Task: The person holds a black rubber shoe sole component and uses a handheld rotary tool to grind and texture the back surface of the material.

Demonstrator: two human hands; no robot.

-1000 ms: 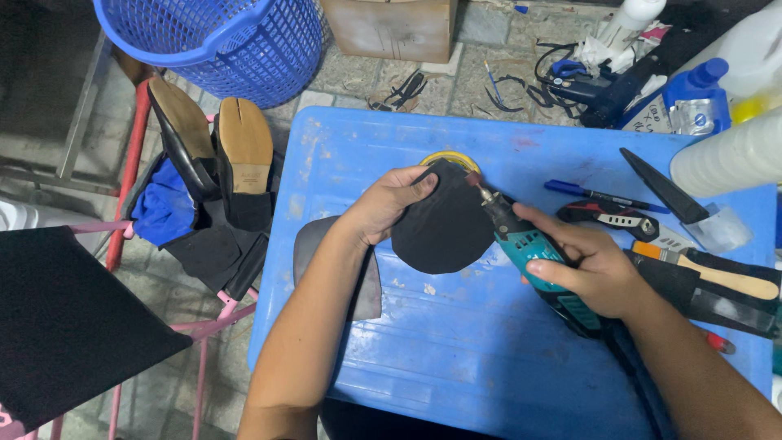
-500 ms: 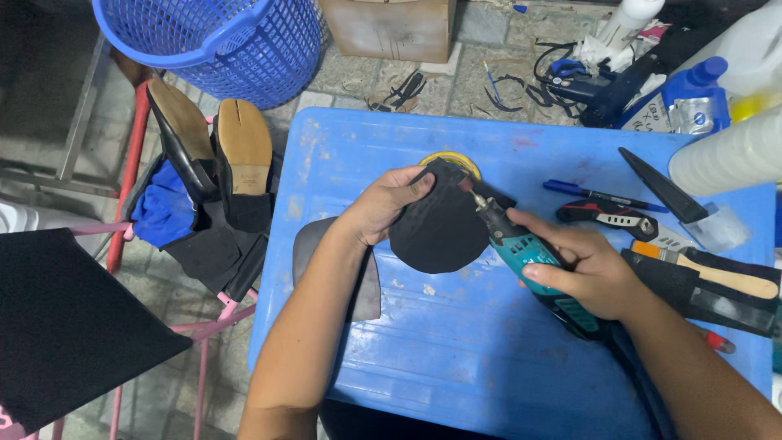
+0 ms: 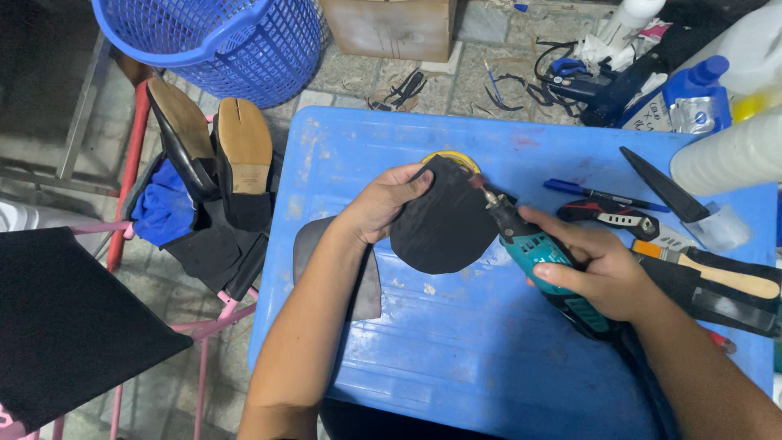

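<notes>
My left hand [image 3: 381,204] pinches the upper left edge of a flat black sole-shaped piece [image 3: 444,222] and holds it over the blue table [image 3: 456,358]. My right hand [image 3: 603,273] grips a teal rotary tool [image 3: 542,257]. Its small bit touches the piece's upper right edge. A yellow round thing [image 3: 450,157] peeks out behind the piece. Under my left forearm lies a second dark sole-shaped piece [image 3: 314,244].
A blue pen [image 3: 599,194], a black-and-red cutter [image 3: 611,216], a wooden-handled tool [image 3: 717,275] and a black blade [image 3: 664,186] lie at the table's right. White bottles [image 3: 733,151] stand at far right. Left of the table, shoes [image 3: 244,163] rest on a pink rack [image 3: 130,155]; a blue basket [image 3: 216,41] stands behind.
The rotary tool's bit has slid a little up and along the right edge of the black piece. My left hand keeps its hold on the piece.
</notes>
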